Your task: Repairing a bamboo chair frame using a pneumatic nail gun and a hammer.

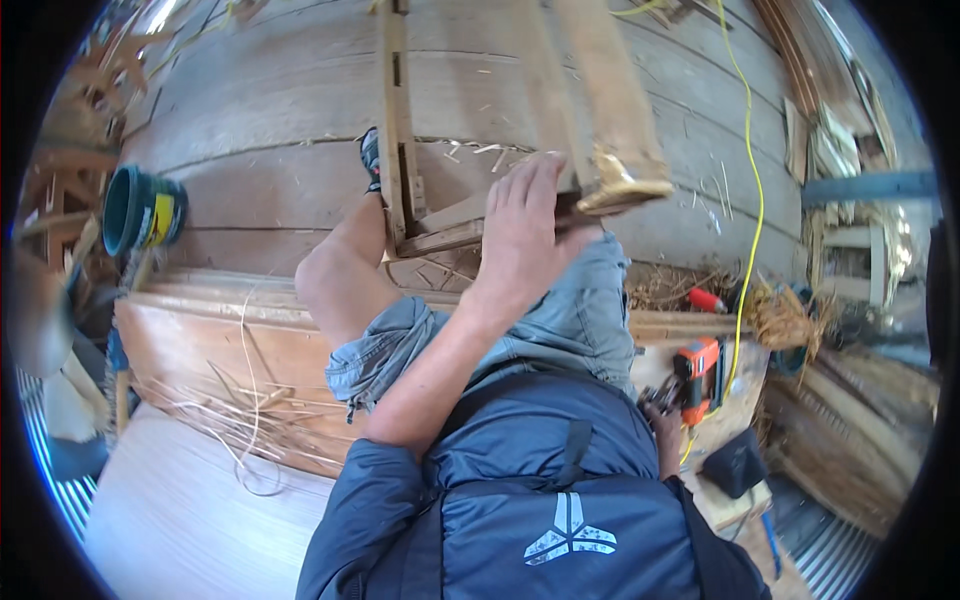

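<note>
A wooden frame point(400, 130) of narrow slotted rails stands between my legs, its near corner by my left knee. My left hand point(525, 225) grips the frame's near cross rail, fingers over the wood and thumb out to the right. Beside it a broad wooden leg point(620, 110) slants up, smeared by motion, with a bright worn end. Low on the right, my right hand point(667, 430) is at the bench with its fingers closed around a small dark metal piece point(655, 396) that I cannot make out. Just right of it lies an orange and black nail gun point(697, 372).
A yellow hose point(757, 200) runs down the right side to the nail gun. A dark green bucket point(145, 212) stands at the left. Thin wood strips point(240, 415) lie on the planks at left. A red cylinder point(707, 300) sits near shavings point(790, 318) on the right.
</note>
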Demonstrator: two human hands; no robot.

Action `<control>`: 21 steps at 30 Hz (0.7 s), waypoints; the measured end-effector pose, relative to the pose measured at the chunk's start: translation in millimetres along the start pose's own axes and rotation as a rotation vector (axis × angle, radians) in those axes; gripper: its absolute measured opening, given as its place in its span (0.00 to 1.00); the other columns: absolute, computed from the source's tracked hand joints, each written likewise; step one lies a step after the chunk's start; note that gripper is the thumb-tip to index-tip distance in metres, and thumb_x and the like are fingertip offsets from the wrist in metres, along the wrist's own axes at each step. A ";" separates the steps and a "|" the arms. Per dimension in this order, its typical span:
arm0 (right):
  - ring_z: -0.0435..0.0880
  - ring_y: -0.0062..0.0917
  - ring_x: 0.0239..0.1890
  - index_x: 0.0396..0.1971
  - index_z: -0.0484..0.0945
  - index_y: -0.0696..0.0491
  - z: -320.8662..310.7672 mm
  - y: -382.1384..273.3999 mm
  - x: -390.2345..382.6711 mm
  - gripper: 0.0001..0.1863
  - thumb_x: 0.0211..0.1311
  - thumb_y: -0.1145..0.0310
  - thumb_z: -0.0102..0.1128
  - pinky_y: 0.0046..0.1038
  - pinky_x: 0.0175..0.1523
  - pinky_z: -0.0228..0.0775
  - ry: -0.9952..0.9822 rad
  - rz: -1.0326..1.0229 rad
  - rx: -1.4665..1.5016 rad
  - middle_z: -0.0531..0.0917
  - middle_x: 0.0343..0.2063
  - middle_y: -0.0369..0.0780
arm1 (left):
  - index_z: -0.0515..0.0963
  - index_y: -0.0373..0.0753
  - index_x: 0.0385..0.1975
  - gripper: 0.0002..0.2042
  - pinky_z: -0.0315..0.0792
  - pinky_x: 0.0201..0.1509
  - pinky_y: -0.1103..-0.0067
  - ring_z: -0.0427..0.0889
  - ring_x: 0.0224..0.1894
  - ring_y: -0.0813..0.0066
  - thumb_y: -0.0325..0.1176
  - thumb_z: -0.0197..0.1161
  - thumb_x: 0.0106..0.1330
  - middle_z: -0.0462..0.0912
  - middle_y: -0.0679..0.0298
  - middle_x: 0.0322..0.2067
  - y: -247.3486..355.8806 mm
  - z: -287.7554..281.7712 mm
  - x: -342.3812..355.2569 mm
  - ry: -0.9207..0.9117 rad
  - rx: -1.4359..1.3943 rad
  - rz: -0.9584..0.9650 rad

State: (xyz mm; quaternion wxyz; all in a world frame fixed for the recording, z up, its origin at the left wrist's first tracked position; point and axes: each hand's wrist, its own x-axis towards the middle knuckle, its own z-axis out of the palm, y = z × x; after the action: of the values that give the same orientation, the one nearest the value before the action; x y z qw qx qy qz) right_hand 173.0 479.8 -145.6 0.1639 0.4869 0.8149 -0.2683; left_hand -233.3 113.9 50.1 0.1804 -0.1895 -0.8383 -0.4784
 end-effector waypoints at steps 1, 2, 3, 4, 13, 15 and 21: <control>0.80 0.38 0.40 0.47 0.71 0.65 2.8 14.0 8.5 0.38 0.38 0.54 0.71 0.33 0.44 0.73 0.016 -0.015 -0.099 0.81 0.35 0.51 | 0.64 0.32 0.54 0.34 0.60 0.57 0.62 0.67 0.52 0.50 0.36 0.71 0.46 0.70 0.51 0.49 -2.0 -9.5 -7.7 -0.021 0.021 -0.002; 0.82 0.37 0.38 0.47 0.71 0.65 8.0 -40.4 -22.5 0.37 0.39 0.55 0.69 0.33 0.44 0.73 -0.106 0.195 0.139 0.82 0.32 0.51 | 0.65 0.33 0.53 0.33 0.61 0.56 0.63 0.68 0.51 0.51 0.35 0.71 0.46 0.70 0.51 0.48 -11.4 -17.9 -24.8 0.009 0.046 -0.061; 0.82 0.34 0.37 0.47 0.72 0.64 -4.6 -79.0 -45.1 0.34 0.41 0.57 0.66 0.32 0.43 0.73 -0.080 0.033 -0.120 0.82 0.33 0.51 | 0.65 0.33 0.53 0.33 0.63 0.54 0.64 0.69 0.50 0.52 0.35 0.71 0.46 0.71 0.52 0.47 -21.3 -22.2 -41.7 0.042 0.049 -0.124; 0.82 0.32 0.35 0.45 0.74 0.62 3.4 -11.4 -16.4 0.30 0.41 0.58 0.64 0.30 0.41 0.73 -0.046 -0.125 -0.234 0.82 0.32 0.49 | 0.68 0.33 0.49 0.28 0.65 0.51 0.67 0.72 0.47 0.56 0.33 0.70 0.47 0.74 0.55 0.43 -24.4 -21.2 -48.9 0.063 -0.019 -0.167; 0.82 0.27 0.33 0.40 0.77 0.56 -12.8 -37.1 -31.2 0.16 0.49 0.70 0.56 0.28 0.39 0.72 -0.236 -0.232 -0.236 0.83 0.31 0.43 | 0.74 0.40 0.32 0.09 0.69 0.33 0.72 0.76 0.29 0.64 0.30 0.65 0.52 0.78 0.64 0.29 -41.0 -13.3 -60.5 -0.086 -0.219 -0.154; 0.76 0.23 0.24 0.38 0.77 0.54 -63.3 -160.2 -72.5 0.14 0.49 0.69 0.56 0.26 0.28 0.68 -0.299 0.013 -0.124 0.78 0.24 0.38 | 0.75 0.41 0.31 0.08 0.70 0.33 0.73 0.76 0.29 0.66 0.31 0.65 0.53 0.78 0.65 0.28 -38.5 -14.7 -63.4 -0.077 -0.164 -0.103; 0.72 0.18 0.32 0.48 0.72 0.55 -101.2 -271.9 -73.6 0.20 0.54 0.70 0.50 0.22 0.38 0.65 -0.291 -0.057 0.185 0.74 0.30 0.33 | 0.66 0.36 0.50 0.21 0.74 0.41 0.75 0.79 0.36 0.67 0.28 0.63 0.56 0.78 0.57 0.39 -15.4 -6.8 -50.1 -0.376 -0.600 -0.409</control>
State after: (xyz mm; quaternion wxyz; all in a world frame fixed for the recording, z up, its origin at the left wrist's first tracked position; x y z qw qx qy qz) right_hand -32.5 384.4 50.0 0.2270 0.4327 0.7679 -0.4142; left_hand -196.8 93.5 17.8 -0.1383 -0.1474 -0.7004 -0.6845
